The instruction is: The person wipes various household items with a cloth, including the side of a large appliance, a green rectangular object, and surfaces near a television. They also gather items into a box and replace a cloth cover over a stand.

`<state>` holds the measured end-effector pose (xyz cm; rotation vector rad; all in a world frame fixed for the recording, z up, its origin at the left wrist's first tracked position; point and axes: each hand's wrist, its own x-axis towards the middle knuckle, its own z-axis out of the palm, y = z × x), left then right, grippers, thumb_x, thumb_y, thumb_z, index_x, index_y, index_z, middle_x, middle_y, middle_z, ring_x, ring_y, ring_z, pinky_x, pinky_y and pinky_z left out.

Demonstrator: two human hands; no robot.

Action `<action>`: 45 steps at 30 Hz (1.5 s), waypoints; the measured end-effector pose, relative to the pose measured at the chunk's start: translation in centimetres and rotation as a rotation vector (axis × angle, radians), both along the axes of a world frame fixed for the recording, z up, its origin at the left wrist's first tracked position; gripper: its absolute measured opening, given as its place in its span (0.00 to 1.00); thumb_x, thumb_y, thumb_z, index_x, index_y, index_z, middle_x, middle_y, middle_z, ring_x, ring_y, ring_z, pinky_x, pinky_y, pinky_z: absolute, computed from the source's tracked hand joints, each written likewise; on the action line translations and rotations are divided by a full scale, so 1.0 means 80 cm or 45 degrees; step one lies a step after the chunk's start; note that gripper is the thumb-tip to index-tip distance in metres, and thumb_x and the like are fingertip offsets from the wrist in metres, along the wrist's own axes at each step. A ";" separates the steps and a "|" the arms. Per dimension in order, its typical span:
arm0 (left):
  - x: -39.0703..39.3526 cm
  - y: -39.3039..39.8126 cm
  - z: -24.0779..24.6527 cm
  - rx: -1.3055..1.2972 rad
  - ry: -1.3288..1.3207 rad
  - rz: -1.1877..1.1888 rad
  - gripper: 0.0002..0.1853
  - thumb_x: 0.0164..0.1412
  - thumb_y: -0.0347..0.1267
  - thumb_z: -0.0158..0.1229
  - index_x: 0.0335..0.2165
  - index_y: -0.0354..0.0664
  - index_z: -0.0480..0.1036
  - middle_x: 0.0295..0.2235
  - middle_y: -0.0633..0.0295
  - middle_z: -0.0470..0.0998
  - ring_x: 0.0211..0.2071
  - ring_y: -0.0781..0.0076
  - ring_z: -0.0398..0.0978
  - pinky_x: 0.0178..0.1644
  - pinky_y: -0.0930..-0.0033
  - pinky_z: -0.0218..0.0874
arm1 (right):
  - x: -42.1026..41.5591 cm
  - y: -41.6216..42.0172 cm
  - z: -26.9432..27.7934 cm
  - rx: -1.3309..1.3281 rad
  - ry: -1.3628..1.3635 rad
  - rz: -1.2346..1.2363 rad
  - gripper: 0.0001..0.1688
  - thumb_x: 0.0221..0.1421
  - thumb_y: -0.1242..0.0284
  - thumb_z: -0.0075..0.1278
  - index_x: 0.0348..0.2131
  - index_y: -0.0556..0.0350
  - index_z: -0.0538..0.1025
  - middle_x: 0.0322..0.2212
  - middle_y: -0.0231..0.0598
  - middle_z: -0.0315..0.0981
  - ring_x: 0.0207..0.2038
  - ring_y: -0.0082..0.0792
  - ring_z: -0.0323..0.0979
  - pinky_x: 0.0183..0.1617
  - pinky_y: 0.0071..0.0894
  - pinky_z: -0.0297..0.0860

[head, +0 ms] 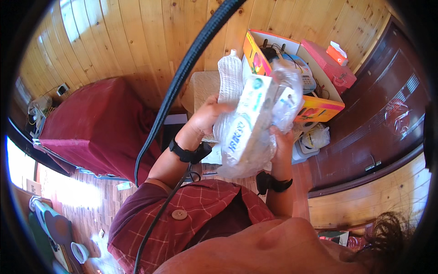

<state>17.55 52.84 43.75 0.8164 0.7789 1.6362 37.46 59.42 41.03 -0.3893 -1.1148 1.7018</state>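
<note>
A white printed carton (251, 120) in a clear plastic bag (222, 166) is held up in front of me. At its left side, my left hand (214, 114) grips a white, ribbed, sleeve-like item (230, 77) with a small knob at its top; the exact kind cannot be told. My right hand (283, 142) holds the plastic wrapping at the right side of the carton. Beyond the carton stands an open orange and white cardboard box (320, 104), with a blue and white telephone (303, 70) and cables inside.
A red case (333, 73) with an orange tissue pack (337, 54) stands beside the cardboard box. Dark red cloth (85, 116) covers a bulky thing at left. To the right is a brown door (373, 113). A black braided cable (181, 68) crosses the view, and a white bowl (79, 252) is at lower left.
</note>
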 end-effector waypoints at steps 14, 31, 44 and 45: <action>-0.084 -0.012 -0.008 0.129 -0.174 0.058 0.19 0.49 0.22 0.46 0.43 0.26 0.62 0.38 0.42 0.72 0.37 0.54 0.74 0.42 0.60 0.68 | 0.078 0.065 0.207 1.038 -0.462 -0.755 0.18 0.55 0.67 0.44 0.42 0.60 0.68 0.38 0.40 0.68 0.40 0.31 0.68 0.44 0.29 0.65; -0.095 0.042 -0.036 0.000 -0.137 0.411 0.15 0.49 0.22 0.46 0.38 0.27 0.66 0.32 0.47 0.75 0.30 0.59 0.75 0.36 0.63 0.69 | -0.054 0.371 0.138 0.574 -1.797 0.230 0.36 0.48 0.60 0.50 0.43 0.78 0.61 0.33 0.56 0.68 0.32 0.40 0.72 0.23 0.43 0.71; -0.092 0.140 0.055 -0.010 0.193 0.511 0.15 0.51 0.24 0.48 0.40 0.29 0.65 0.30 0.54 0.75 0.27 0.65 0.76 0.31 0.68 0.70 | -0.094 0.372 0.122 0.935 -2.142 0.754 0.20 0.54 0.72 0.34 0.43 0.66 0.66 0.37 0.55 0.69 0.33 0.48 0.73 0.28 0.44 0.74; -0.092 0.157 0.073 -0.017 0.287 0.496 0.16 0.51 0.24 0.48 0.41 0.29 0.64 0.30 0.54 0.75 0.27 0.65 0.76 0.31 0.67 0.71 | -0.087 0.367 0.144 0.988 -2.198 0.728 0.19 0.54 0.71 0.35 0.42 0.66 0.66 0.36 0.55 0.69 0.32 0.46 0.74 0.28 0.41 0.74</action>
